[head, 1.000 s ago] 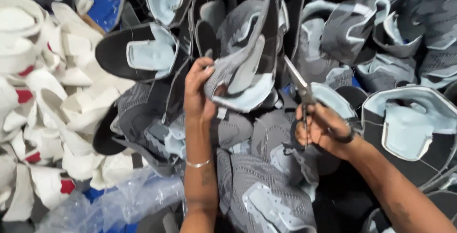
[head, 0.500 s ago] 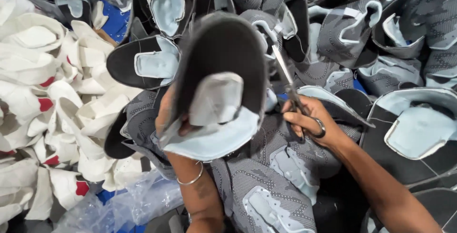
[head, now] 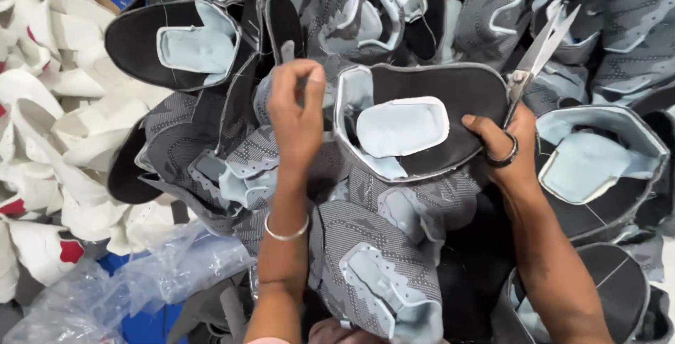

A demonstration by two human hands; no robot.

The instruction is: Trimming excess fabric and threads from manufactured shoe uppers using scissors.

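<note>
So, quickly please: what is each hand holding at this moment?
Left hand: closed, pinching the edge of the dark shoe upper.
Right hand: closed, holding scissors and supporting the same upper.

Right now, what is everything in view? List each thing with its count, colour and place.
held shoe upper: one, black with pale blue lining, centre, between both hands
grey shoe uppers: many, grey patterned with pale blue, heaped across centre and right
white shoe uppers: many, white with red patches, heaped at left
scissors: one pair, metal, blades open, in the right hand
plastic bag: one, clear, lower left
bangle: one, silver, left wrist
left hand: fingers on the held upper's left edge
right hand: gripping the scissors and the upper's right edge
</note>
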